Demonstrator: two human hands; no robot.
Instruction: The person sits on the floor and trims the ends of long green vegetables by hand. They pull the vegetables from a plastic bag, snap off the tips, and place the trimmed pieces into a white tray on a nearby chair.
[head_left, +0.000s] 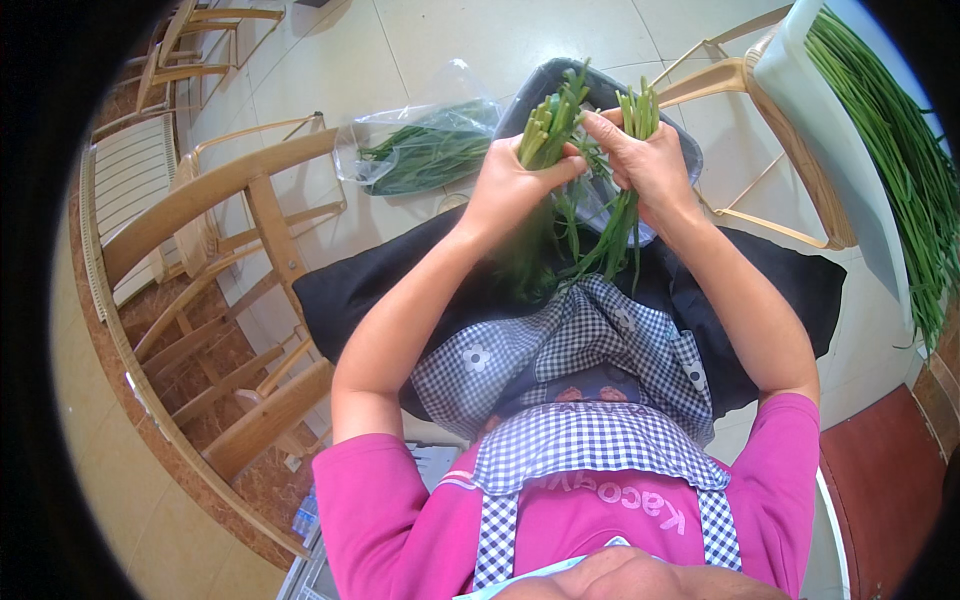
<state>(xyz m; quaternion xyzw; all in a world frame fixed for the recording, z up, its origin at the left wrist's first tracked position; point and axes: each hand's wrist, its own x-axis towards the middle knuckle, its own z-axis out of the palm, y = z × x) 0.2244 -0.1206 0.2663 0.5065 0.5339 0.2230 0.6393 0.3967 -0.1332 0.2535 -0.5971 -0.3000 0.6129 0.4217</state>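
Observation:
My left hand (517, 180) grips a bunch of long green stalks (546, 131), perhaps garlic chives, cut ends up and leaves hanging over my lap. A second, smaller bunch (639, 116) is held in my right hand (656, 165), its thin leaves drooping between my forearms. The thumb of the right hand reaches toward the left bunch. Below both hands, between my knees, stands a grey plastic bin (551, 75) with a liner; its inside is mostly hidden by the hands and stalks.
A clear plastic bag (427, 142) of green leaves lies on the tiled floor (465, 30). At right, a white tub (832, 150) heaped with long green chives (892, 142) rests on a wooden chair (787, 127). Another wooden chair (274, 225) stands close at my left.

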